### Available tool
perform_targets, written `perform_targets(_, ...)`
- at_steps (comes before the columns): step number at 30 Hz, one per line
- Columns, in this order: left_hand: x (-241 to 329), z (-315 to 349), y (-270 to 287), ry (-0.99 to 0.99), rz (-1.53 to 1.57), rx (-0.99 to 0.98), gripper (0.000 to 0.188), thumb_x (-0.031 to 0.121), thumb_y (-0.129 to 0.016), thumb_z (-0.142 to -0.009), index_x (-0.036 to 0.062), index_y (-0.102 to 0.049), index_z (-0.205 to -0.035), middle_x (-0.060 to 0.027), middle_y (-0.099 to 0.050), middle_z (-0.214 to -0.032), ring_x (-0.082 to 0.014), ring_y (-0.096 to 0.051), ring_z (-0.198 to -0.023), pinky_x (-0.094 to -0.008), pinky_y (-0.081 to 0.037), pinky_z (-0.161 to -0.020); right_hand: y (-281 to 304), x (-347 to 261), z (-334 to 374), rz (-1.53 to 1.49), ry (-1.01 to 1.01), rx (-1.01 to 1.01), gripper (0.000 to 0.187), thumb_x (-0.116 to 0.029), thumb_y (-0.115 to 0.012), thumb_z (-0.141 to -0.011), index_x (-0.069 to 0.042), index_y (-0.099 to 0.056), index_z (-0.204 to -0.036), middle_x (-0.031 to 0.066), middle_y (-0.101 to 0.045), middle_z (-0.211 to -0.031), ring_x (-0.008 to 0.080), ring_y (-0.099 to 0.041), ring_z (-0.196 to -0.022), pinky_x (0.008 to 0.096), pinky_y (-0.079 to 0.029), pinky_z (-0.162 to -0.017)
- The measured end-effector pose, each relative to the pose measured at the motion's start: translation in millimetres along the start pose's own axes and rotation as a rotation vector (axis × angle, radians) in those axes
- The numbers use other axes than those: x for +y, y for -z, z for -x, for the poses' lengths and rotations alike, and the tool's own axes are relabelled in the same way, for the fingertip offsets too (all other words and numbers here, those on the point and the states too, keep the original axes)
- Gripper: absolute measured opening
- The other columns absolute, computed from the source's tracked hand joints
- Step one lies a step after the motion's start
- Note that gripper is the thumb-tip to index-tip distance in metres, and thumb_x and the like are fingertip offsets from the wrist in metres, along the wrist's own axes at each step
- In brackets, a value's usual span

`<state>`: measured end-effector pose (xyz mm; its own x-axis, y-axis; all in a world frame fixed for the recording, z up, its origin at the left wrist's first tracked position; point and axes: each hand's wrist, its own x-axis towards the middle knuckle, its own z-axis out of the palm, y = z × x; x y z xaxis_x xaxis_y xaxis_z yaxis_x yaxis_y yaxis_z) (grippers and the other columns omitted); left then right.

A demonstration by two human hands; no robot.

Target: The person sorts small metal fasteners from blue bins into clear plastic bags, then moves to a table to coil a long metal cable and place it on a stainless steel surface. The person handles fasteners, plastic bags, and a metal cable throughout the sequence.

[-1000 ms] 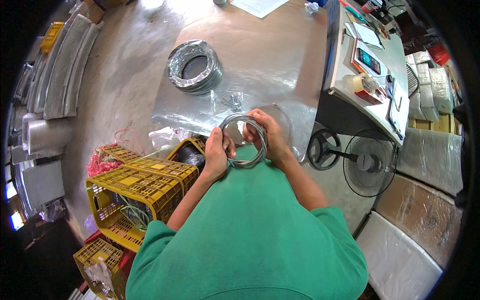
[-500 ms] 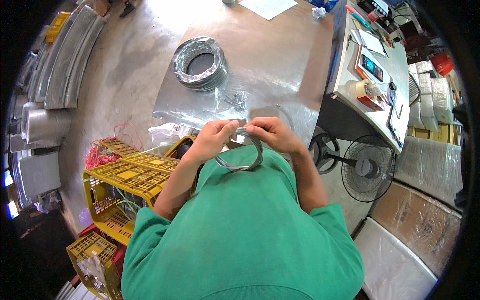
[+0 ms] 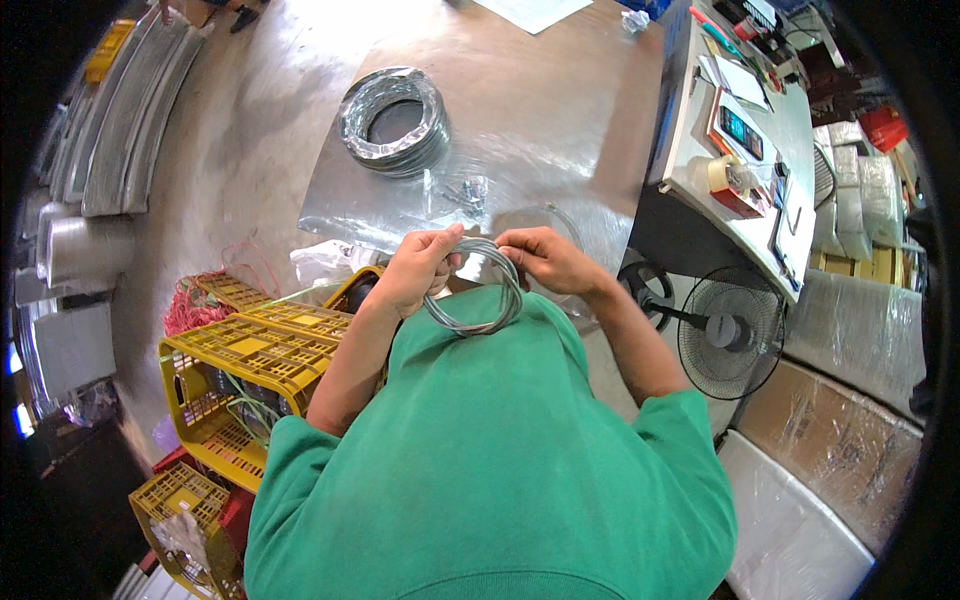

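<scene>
Head view: left hand (image 3: 418,270) and right hand (image 3: 545,260) both closed on a small coil of grey tubing (image 3: 473,288), gripped at its upper arc, fingers (image 3: 446,243) pinched narrow around the strands. Coil hanging below the fingers, against the green shirt (image 3: 490,460). Beyond the fingers, on the shiny sheet-metal surface (image 3: 560,130): a small clear bag of parts (image 3: 462,190) near, a larger coil (image 3: 393,120) well apart. Left of the left fingers, yellow crates (image 3: 260,350); right of the right fingers, a floor fan (image 3: 730,325).
</scene>
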<state>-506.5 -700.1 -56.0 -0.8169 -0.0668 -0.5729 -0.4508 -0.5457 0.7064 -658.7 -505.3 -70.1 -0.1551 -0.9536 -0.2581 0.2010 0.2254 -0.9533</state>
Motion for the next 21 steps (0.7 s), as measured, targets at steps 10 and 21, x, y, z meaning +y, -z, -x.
perform_targets(10,-10.5,1.2,-3.4,-0.090,-0.073,0.273,0.047,0.047,-0.056,-0.101,0.0090,-0.055,-0.073,0.0066,-0.043,-0.061,-0.0009,-0.031,-0.046,-0.0217,-0.021,-0.039,-42.0,21.3,-12.3,-0.769,0.038,-0.034,0.033,-0.030,-0.053,-0.104,0.001,-0.059,-0.115,0.0144,-0.070,-0.092,0.0225,-0.068,-0.076,0.0338,-0.056,-0.072)
perform_targets(21,-8.8,-1.5,17.8,-0.131,0.098,0.355,0.048,0.050,-0.053,-0.102,0.0083,-0.055,-0.078,0.0078,-0.038,-0.057,-0.0031,-0.030,-0.044,-0.0225,-0.024,-0.041,-39.9,13.5,-2.1,-0.690,-0.050,0.058,0.038,-0.028,-0.043,-0.107,0.004,-0.056,-0.123,0.0135,-0.067,-0.100,0.0276,-0.067,-0.098,0.0401,-0.051,-0.091)
